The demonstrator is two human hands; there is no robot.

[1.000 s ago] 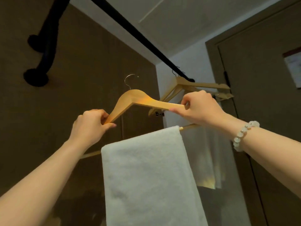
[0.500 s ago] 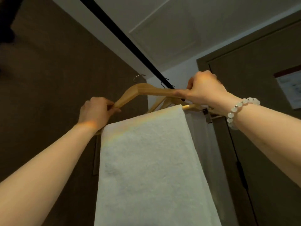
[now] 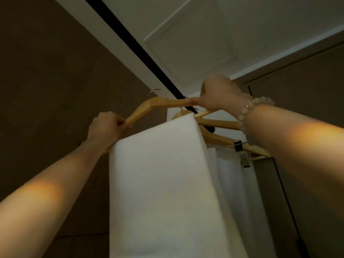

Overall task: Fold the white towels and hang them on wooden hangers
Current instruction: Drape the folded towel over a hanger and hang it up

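Overhead, entries run largest first.

1. Brown wall (image 3: 55,71) at nine o'clock; pale ceiling with a square panel (image 3: 189,40) at twelve; dark door (image 3: 307,118) at three.
2. Long white folded towel (image 3: 158,183), centre down to six o'clock. It is draped over the lower bar of the held hanger and hangs straight. Folding of this piece reads as done.
3. Black metal rail (image 3: 134,43), running from eleven o'clock down to centre.
4. Second white towel (image 3: 229,168), at four o'clock of the first, already hanging behind it. At least one item is finished.
5. Light wooden hanger (image 3: 163,103), raised just under the rail, at twelve o'clock of the folded towel. Its silver wire hook (image 3: 154,91) sits at nine o'clock of the rail and seems apart from it, so it is not yet hooked on.
6. Other wooden hangers (image 3: 223,140), bunched at three o'clock of the towel's top edge. Whether any is spare cannot be told.
7. Right hand (image 3: 217,95), fingers curled round the hanger's right arm. Left hand (image 3: 104,127) grips the end of the left arm.
8. Pale bead bracelet (image 3: 243,113) on the right wrist.
9. Small metal clip (image 3: 238,145) on a rear hanger.

Outstanding: hook over the rail, then release. No further unfolded towels are in view.
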